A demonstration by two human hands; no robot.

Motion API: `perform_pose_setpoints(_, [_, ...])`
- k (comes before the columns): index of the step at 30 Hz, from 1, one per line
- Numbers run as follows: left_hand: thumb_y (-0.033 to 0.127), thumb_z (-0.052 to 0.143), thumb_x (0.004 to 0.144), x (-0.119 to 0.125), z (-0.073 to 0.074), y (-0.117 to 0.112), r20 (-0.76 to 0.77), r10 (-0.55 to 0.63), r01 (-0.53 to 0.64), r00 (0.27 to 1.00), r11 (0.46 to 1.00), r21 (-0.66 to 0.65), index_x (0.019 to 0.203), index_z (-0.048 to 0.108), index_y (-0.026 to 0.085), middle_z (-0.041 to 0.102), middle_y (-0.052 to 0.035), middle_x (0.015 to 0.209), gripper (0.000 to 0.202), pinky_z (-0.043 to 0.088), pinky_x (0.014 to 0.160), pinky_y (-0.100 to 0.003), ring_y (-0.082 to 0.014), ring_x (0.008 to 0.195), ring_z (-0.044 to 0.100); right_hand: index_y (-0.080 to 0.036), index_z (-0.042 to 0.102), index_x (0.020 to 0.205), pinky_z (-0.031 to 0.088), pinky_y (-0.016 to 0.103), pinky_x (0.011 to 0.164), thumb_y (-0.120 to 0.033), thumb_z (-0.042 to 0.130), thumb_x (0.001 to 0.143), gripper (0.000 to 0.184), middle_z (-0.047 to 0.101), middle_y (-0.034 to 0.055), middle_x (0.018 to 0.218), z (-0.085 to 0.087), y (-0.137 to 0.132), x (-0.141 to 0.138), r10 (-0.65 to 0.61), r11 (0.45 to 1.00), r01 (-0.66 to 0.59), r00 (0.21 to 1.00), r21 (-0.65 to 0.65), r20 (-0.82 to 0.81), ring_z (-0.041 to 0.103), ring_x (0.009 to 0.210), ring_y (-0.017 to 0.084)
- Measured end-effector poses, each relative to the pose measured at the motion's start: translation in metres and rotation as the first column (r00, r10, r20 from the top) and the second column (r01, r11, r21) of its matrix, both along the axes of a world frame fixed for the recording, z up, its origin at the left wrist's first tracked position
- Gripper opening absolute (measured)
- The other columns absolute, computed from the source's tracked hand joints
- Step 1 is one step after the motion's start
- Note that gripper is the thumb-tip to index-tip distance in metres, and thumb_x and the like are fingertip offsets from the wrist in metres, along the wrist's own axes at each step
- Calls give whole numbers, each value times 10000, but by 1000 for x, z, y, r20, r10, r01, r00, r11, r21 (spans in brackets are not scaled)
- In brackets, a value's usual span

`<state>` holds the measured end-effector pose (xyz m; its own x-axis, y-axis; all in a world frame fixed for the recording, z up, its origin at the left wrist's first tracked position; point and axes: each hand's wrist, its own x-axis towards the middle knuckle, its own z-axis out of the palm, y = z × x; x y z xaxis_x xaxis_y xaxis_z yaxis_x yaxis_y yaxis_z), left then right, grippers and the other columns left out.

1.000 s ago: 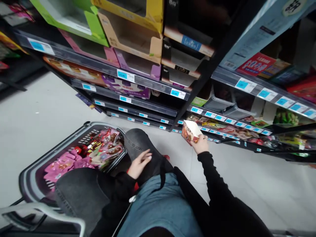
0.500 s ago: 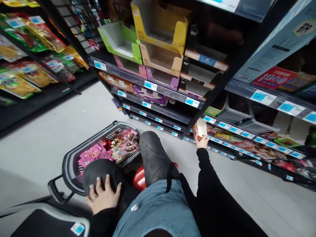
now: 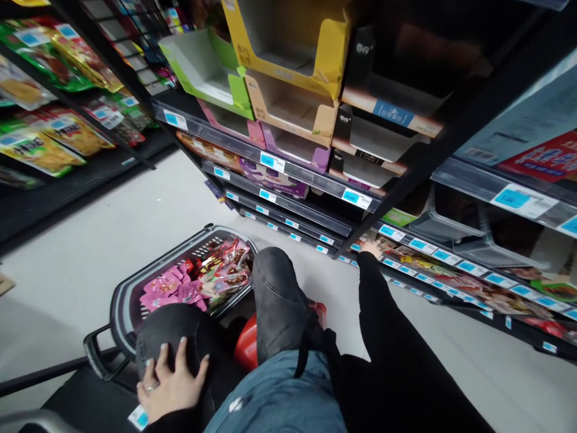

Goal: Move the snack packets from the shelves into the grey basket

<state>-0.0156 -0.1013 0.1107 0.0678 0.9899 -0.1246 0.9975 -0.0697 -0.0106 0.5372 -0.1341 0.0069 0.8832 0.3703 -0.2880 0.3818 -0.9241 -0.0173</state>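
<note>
My left hand (image 3: 171,382) lies open and flat on my left knee, fingers spread, with a ring on one finger. On the right, my right hand (image 3: 370,249) reaches into a low shelf (image 3: 387,262) beneath the price-label strip. Its fingers are hidden inside the shelf, and whatever they hold, if anything, does not show. Packaged snacks (image 3: 415,260) lie on that shelf, right of the hand. Beside my left knee a dark shopping basket (image 3: 118,300) with a grey rim holds pink packets (image 3: 174,287) and several red and brown snack packs (image 3: 228,264).
Open display cartons (image 3: 288,102) in yellow, green and black stand on the shelf ahead. A dark upright post (image 3: 406,180) divides the shelving just above my right hand. Bagged snacks (image 3: 54,138) fill the left rack. Something red (image 3: 246,344) is under my legs.
The small white and brown box that my right hand held at the shelf front is out of sight now. That hand has gone into the shelf. My left hand stays on the knee.
</note>
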Motion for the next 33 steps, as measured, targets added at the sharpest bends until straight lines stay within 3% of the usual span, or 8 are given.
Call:
perform_pose_setpoints(5, [605,200,885,-1,-4,4,-25,-2,2,1000,1000,-14,1442,429,112,283,-196,1508,779,241,1119,-522,-372,1413,215,-98,462,1362,471,347,817,-251,284,954,471,459,247,1332,-19,-32,-8,-29,996,26,999,80,36,619,979,252])
perform_pose_setpoints(8, [604,234,877,-3,-7,5,-42,-3,3,999,1000,-15,1439,434,118,277,-190,1509,769,227,1139,-498,-369,1416,216,-15,315,1436,450,351,876,-266,349,925,571,382,293,1395,-25,-61,0,-29,993,20,997,112,77,566,1092,285])
perform_pose_setpoints(11, [608,248,873,-4,-10,6,-61,15,-17,998,999,-27,1443,432,129,277,-178,1509,767,226,1144,-493,-372,1414,215,-12,246,1468,401,356,969,-254,442,882,663,327,278,1465,-30,-77,16,17,994,-27,995,110,94,505,1175,294])
perform_pose_setpoints(16, [595,269,870,-7,-15,8,-82,3,-8,997,998,-57,1460,411,131,260,-189,1515,764,225,1143,-502,-354,1427,211,-35,415,1386,372,390,982,-225,482,869,554,426,255,1405,-32,-81,46,96,994,-100,990,36,104,497,1185,319])
perform_pose_setpoints(21, [597,258,881,-7,-15,7,-79,4,-8,997,999,-44,1456,426,112,275,-193,1505,770,221,1149,-494,-363,1425,209,-149,561,1280,326,455,1010,-162,410,905,405,523,218,1320,-27,-80,58,184,983,-182,974,-29,131,496,1197,310])
perform_pose_setpoints(24, [582,276,885,-5,-11,6,-69,7,-10,998,999,-41,1449,442,102,279,-193,1504,759,220,1149,-496,-389,1419,205,-141,579,1262,397,444,939,-119,357,913,415,580,223,1216,-26,-78,54,172,984,-165,977,-63,129,575,1089,286])
perform_pose_setpoints(28, [541,311,887,-4,-6,3,-74,5,-10,997,998,-65,1470,419,100,250,-183,1524,739,213,1151,-505,-399,1417,201,-155,581,1277,480,343,774,-129,429,900,407,588,208,1181,-24,-69,54,144,986,-136,986,-94,88,644,941,235])
perform_pose_setpoints(33, [552,304,895,-5,-3,2,-78,13,-20,997,997,-81,1479,409,104,243,-188,1528,743,218,1148,-511,-399,1420,191,-121,668,1128,492,339,747,-176,409,937,327,633,193,1018,-6,-67,65,165,982,-158,984,-108,65,662,872,243])
